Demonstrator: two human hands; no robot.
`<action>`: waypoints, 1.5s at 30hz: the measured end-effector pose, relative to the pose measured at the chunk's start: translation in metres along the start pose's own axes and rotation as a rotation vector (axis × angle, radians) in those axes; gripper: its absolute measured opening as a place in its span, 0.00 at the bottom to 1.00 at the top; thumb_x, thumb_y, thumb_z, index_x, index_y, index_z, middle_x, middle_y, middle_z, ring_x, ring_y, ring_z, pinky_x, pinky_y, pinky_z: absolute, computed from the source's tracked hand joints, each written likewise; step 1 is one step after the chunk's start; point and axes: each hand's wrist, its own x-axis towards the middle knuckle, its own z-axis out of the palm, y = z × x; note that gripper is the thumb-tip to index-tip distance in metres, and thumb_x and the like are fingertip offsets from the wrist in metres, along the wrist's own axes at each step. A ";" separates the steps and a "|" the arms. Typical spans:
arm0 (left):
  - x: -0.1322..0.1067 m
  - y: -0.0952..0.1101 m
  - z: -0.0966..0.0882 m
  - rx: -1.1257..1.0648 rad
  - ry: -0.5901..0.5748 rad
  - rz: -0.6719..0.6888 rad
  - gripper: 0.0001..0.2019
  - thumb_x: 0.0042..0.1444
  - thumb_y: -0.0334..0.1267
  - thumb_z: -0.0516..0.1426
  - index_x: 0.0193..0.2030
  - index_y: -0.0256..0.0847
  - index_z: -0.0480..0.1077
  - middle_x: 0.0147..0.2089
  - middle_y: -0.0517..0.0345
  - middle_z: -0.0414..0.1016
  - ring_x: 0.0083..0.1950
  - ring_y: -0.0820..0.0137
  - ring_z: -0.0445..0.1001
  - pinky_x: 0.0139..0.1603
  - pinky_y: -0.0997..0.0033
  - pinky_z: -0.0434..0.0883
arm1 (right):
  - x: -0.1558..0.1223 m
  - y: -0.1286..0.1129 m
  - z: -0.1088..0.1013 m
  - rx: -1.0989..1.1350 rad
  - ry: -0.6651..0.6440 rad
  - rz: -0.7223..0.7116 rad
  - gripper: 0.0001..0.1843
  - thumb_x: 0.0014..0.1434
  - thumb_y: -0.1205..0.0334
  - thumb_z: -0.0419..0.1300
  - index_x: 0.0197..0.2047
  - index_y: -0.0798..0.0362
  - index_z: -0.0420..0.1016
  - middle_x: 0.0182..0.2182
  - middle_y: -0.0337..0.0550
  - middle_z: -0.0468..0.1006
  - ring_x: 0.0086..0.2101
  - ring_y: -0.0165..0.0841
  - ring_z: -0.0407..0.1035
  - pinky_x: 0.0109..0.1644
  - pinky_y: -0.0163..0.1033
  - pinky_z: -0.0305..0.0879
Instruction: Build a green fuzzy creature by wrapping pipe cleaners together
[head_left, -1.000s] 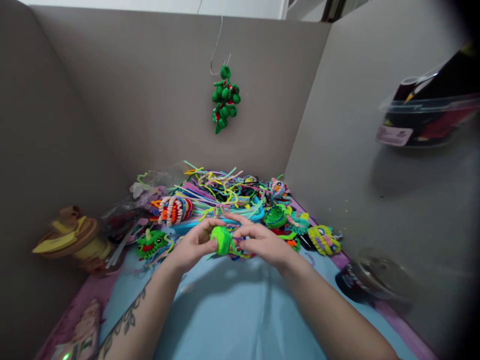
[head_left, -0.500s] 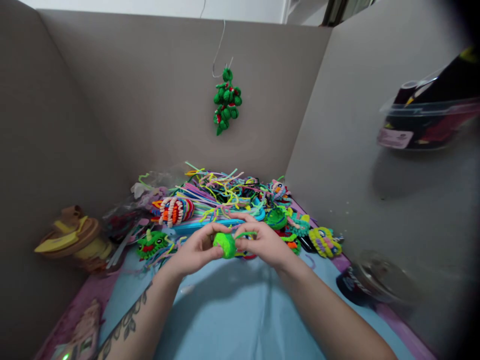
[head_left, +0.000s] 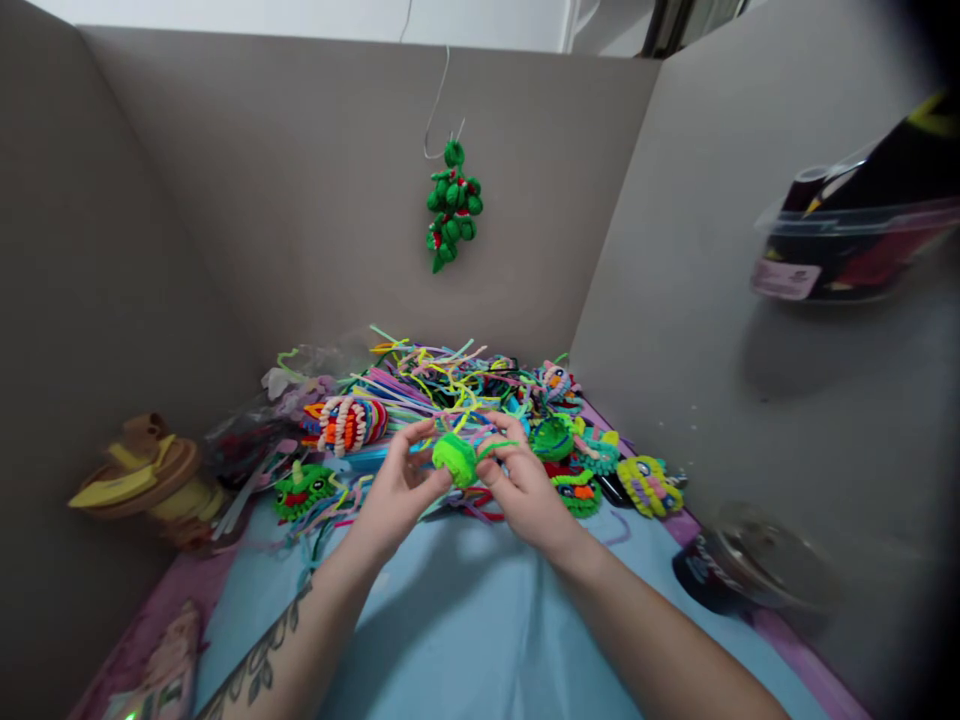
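Observation:
A bright green ball-like piece (head_left: 454, 458), wound from fuzzy pipe cleaner, is held up over the blue table cover. My left hand (head_left: 401, 485) pinches it from the left between thumb and fingers. A loose green pipe cleaner end (head_left: 498, 444) sticks out on its right side, and my right hand (head_left: 521, 485) is closed on that strand with thumb and forefinger. Behind both hands lies a heap of many-coloured pipe cleaners (head_left: 442, 385), partly in a blue tray. A green horned figure (head_left: 301, 490) sits left of my left hand.
A striped figure (head_left: 349, 425) and a yellow-green figure (head_left: 650, 486) flank the heap. Green decorations (head_left: 454, 205) hang on the grey back panel. At right stand a dark lidded tub (head_left: 742, 565) and a wall-mounted bin (head_left: 847, 250); at left, a brown and yellow object (head_left: 150, 475).
Both hands have risen slightly away from me with the green piece, which has turned to show a ridged face. My left fingers have spread somewhat wider.

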 end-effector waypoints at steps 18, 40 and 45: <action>0.002 -0.002 0.000 -0.370 -0.161 -0.216 0.23 0.45 0.41 0.67 0.49 0.41 0.74 0.42 0.53 0.78 0.40 0.69 0.73 0.43 0.73 0.67 | 0.004 -0.008 -0.013 0.046 0.103 -0.102 0.03 0.53 0.64 0.65 0.31 0.47 0.80 0.53 0.45 0.67 0.56 0.40 0.62 0.61 0.48 0.56; 0.007 0.003 -0.014 0.033 -0.131 -0.036 0.20 0.49 0.38 0.65 0.50 0.41 0.73 0.51 0.49 0.73 0.47 0.64 0.72 0.43 0.71 0.69 | 0.003 -0.008 -0.007 0.053 -0.200 0.032 0.20 0.63 0.47 0.51 0.29 0.53 0.70 0.55 0.52 0.65 0.61 0.42 0.56 0.61 0.49 0.55; 0.001 -0.006 0.002 -0.071 -0.014 -0.129 0.22 0.51 0.41 0.64 0.52 0.40 0.68 0.40 0.54 0.75 0.39 0.69 0.72 0.38 0.73 0.69 | -0.007 -0.008 0.001 -0.182 0.155 -0.118 0.13 0.65 0.54 0.48 0.33 0.51 0.67 0.57 0.50 0.57 0.61 0.42 0.52 0.63 0.52 0.49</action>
